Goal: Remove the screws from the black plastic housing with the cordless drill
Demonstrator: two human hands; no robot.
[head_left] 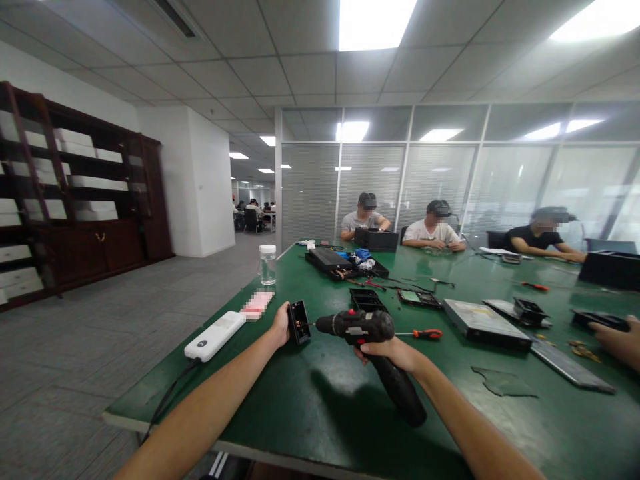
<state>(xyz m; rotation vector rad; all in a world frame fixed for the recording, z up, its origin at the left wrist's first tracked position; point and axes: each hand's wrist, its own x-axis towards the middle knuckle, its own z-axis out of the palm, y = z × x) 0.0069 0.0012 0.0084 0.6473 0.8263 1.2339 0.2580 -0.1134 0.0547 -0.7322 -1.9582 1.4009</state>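
My left hand (283, 325) grips a small black open-sided housing (300, 325) by its left edge, tilted up over the table. Some copper-coloured parts show inside it. My right hand (387, 351) is wrapped round the handle of a black cordless drill (357, 327) with red buttons. The drill points left, its thin bit reaching the open side of the housing; whether the tip touches a screw is too small to tell. Behind the drill lies a black plastic frame (367, 300). An orange-handled screwdriver (427, 334) rests just right of the drill.
On the green table (280, 413) stand a white power bank (215, 335) with a cable and a clear jar (267, 265). A metal disc drive (485, 323) and a glass-like shard (505, 382) lie right. A co-worker's hand (620, 340) reaches in there. Several people sit across.
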